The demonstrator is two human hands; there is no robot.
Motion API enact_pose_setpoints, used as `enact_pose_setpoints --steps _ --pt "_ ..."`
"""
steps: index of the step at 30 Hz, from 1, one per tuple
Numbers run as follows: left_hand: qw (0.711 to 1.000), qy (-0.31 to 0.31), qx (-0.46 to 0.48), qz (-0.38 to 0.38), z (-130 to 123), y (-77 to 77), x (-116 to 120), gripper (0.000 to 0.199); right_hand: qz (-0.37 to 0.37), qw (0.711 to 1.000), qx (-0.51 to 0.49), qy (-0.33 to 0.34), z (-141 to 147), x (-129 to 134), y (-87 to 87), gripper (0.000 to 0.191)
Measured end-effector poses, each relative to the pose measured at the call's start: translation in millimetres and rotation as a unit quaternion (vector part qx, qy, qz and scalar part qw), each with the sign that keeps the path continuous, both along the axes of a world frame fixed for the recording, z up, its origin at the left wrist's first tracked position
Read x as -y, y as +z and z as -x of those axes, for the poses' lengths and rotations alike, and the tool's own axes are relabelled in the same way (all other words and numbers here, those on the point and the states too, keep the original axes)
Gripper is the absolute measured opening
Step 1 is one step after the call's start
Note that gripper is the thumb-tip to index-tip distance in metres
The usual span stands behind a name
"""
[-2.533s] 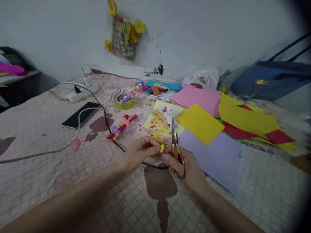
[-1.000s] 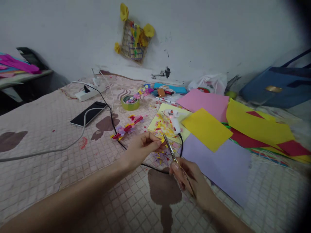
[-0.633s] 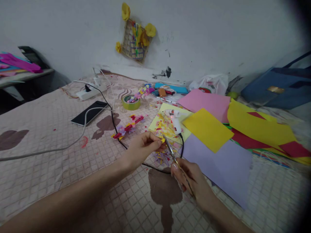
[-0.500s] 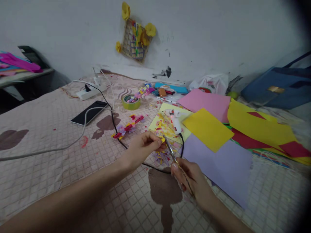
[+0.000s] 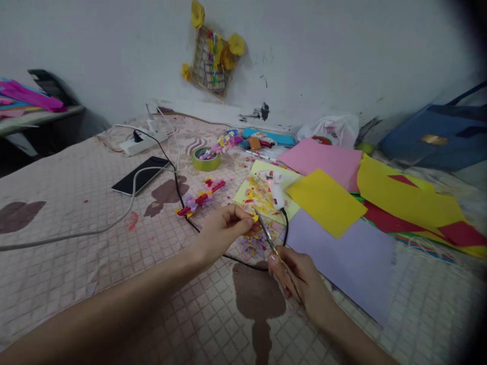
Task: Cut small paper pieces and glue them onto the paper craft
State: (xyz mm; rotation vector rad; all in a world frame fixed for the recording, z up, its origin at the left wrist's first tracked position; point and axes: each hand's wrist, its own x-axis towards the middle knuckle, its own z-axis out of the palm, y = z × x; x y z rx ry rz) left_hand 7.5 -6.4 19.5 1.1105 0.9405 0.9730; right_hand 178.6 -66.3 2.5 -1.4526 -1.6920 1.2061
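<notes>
Between the thumb and fingers of my left hand [image 5: 228,227] is a small piece of yellow paper [image 5: 255,218]. My right hand [image 5: 294,271] grips a pair of scissors [image 5: 269,238], whose blades point up and left and meet the yellow piece. Under and beyond the hands lie small purple, yellow and pink paper cuttings [image 5: 254,246]. A white glue gun [image 5: 274,188] with a small red light rests on a pale yellow sheet [image 5: 243,190] strewn with scraps. Left of my left hand lies a red stick decorated with paper bits [image 5: 201,198].
Coloured sheets lie on the right: yellow [image 5: 327,203], lilac [image 5: 350,263] and pink [image 5: 323,157]. A black cord [image 5: 243,264] passes below the hands. To the left are a phone [image 5: 140,176], a power strip [image 5: 142,143] and a tape roll [image 5: 206,159]. A blue bag [image 5: 437,132] stands far right.
Both hands stay in nearly the same place. The scissors' tips have shifted very slightly at the yellow piece; nothing else has visibly moved.
</notes>
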Motion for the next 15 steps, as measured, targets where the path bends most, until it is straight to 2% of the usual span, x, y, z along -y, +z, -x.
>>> enact_pose_setpoints --steps 6,11,15 --pt "1.000 -0.003 -0.001 -0.003 0.4 -0.6 0.0 0.016 -0.007 1.000 0.016 -0.006 0.2 -0.6 2.6 0.038" --pt "1.000 -0.006 0.001 -0.006 0.5 -1.0 -1.1 0.014 -0.018 1.000 0.012 -0.010 -0.3 -1.3 -2.2 0.039" --pt "1.000 -0.008 0.005 -0.004 0.7 0.1 -1.5 0.013 0.041 0.998 -0.042 -0.001 -1.8 -0.5 -4.4 0.040"
